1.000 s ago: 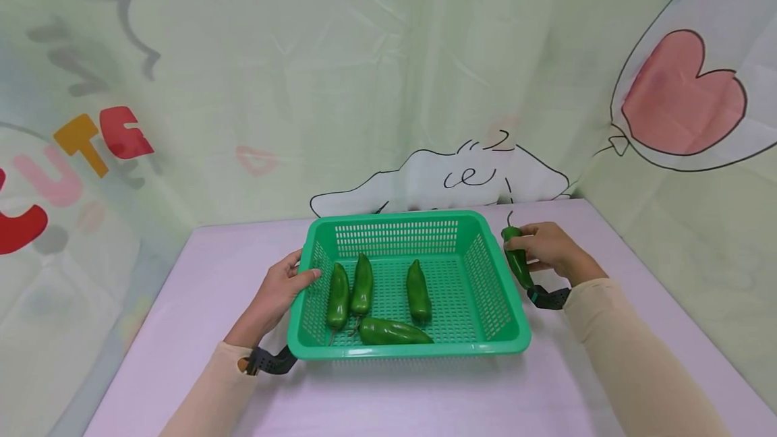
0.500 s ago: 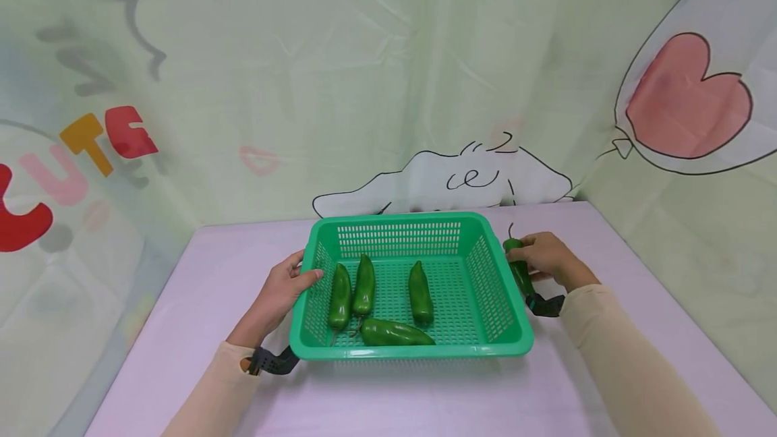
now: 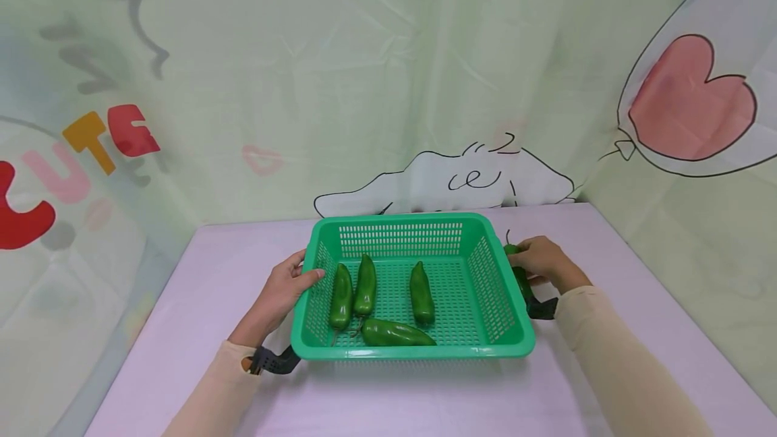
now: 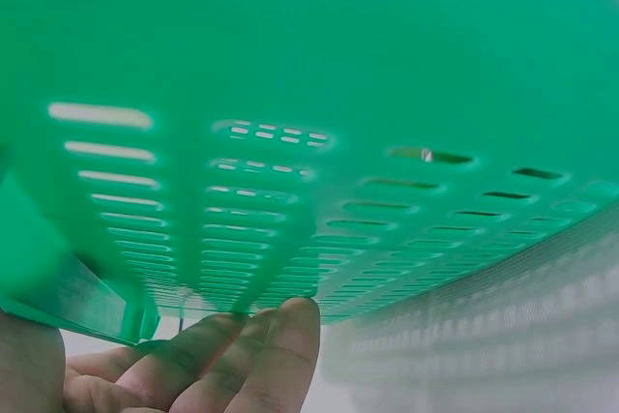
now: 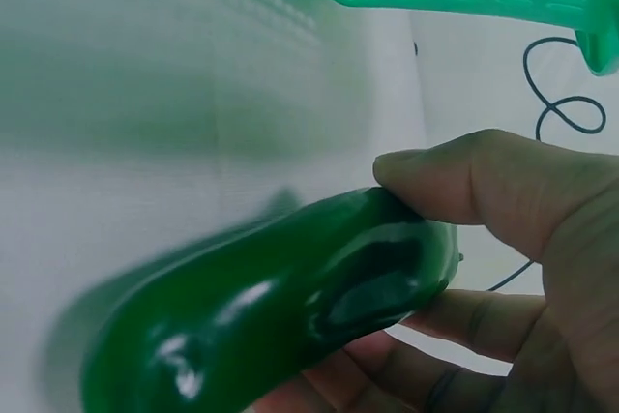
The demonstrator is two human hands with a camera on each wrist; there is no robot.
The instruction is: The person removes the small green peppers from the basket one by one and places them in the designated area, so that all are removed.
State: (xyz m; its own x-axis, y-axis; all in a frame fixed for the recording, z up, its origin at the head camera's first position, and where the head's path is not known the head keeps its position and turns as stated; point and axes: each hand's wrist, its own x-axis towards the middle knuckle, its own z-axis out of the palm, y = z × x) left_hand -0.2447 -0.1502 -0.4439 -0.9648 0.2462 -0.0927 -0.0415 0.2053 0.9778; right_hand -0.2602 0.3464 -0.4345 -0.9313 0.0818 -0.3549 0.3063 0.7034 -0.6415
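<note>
A green plastic basket (image 3: 413,353) is tilted toward me above the table, several green chili peppers lying inside it. My left hand (image 3: 280,297) grips its left side, the thumb over the rim and the fingers (image 4: 280,355) under the slotted wall in the left wrist view. Just outside the basket's right wall, my right hand (image 3: 546,263) pinches another green chili pepper (image 5: 271,287) near its stem end, between thumb and fingers. In the head view that pepper is partly hidden behind the hand and the basket's rim; its thin stem points up and away from me.
A pale lilac cloth covers the table (image 3: 388,403). Behind it hangs a light green printed curtain (image 3: 364,86) with letters, a heart balloon and a line drawing. Black wrist devices sit on both wrists, the right one (image 3: 541,307) close to the basket's right wall.
My right hand has moved slightly down and toward me with the pepper, which now shows less beside the basket. The left hand keeps its grip, and the basket hardly moves.
</note>
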